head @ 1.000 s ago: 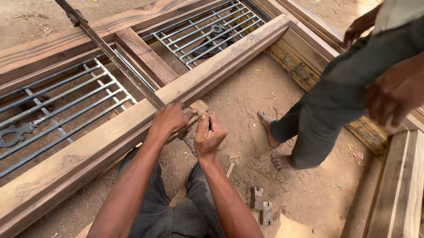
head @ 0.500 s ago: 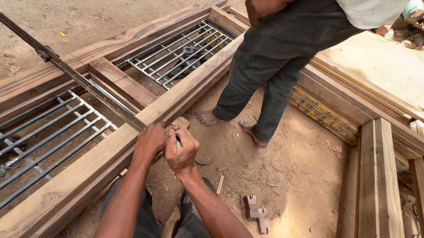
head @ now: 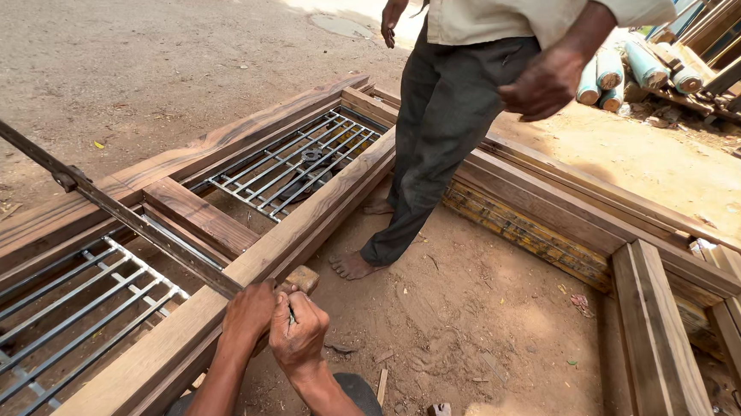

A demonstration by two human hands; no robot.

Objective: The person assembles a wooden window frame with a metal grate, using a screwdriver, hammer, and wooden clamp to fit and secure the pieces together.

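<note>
Both my hands, left (head: pixel 248 314) and right (head: pixel 299 328), clench the near end of the long metal bar clamp (head: pixel 122 215) at the wooden frame rail (head: pixel 221 286); I judge it stiff, heavy, best gripped low.

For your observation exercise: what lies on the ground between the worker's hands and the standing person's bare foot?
In the head view, a small wooden block lies there, beside the frame rail.

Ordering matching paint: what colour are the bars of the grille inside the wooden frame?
Pale silver-grey metal grille bars, clearest in the head view.
</note>
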